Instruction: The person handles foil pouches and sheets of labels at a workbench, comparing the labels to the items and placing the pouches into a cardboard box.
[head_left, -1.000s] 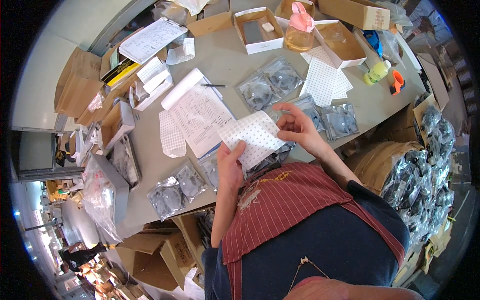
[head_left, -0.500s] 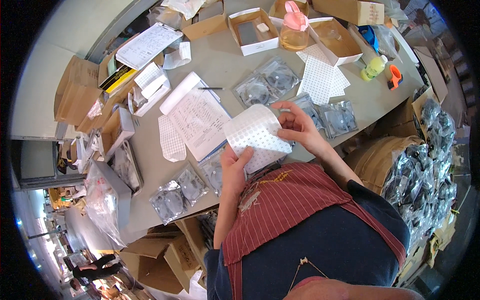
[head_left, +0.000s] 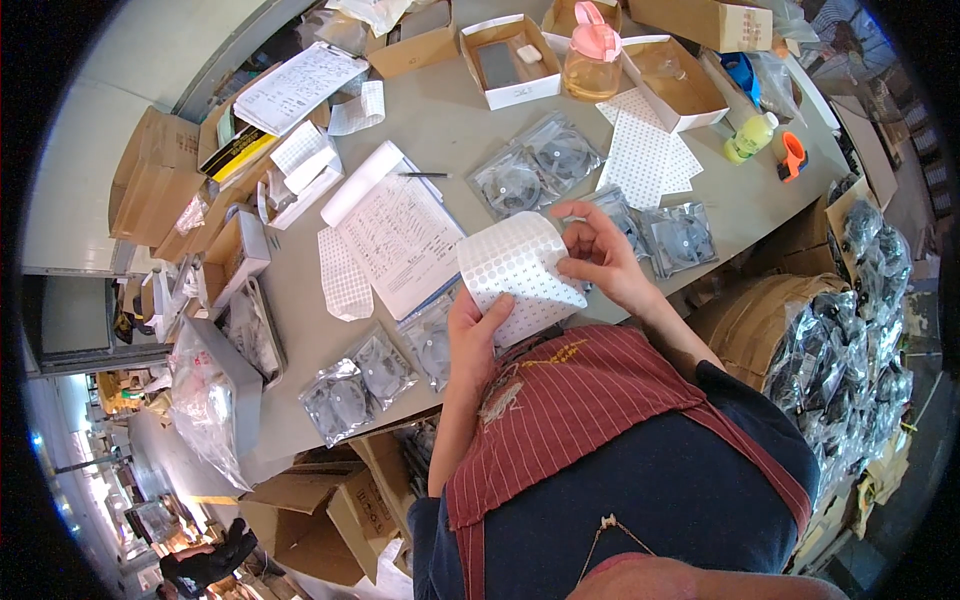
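Note:
In my left hand [head_left: 477,325] I hold a white sheet of small round stickers [head_left: 515,270], with the thumb on top of its lower left part. The sheet's far end curls over. At its right edge is my right hand [head_left: 600,250], thumb and fingers closed on the sheet there, the index finger bent above. Whether a loose sticker is between those fingertips is too small to tell. Under and around the hands lie clear bags with grey round parts, one pair [head_left: 535,165] beyond the sheet, one bag [head_left: 680,238] to the right, another pair [head_left: 358,387] at near left.
A clipboard with written pages [head_left: 395,235] and a pen [head_left: 425,175] lie left of the hands. More sticker sheets [head_left: 645,150], a pink-lidded jug [head_left: 592,60], a yellow-green bottle [head_left: 750,138] and an orange tape dispenser [head_left: 792,157] stand farther off. Bagged parts [head_left: 840,350] fill a carton at right.
The sheet's curled far end has bent over a little more, and the sheet has shifted slightly right with my left hand. A person in the far lower left background has moved.

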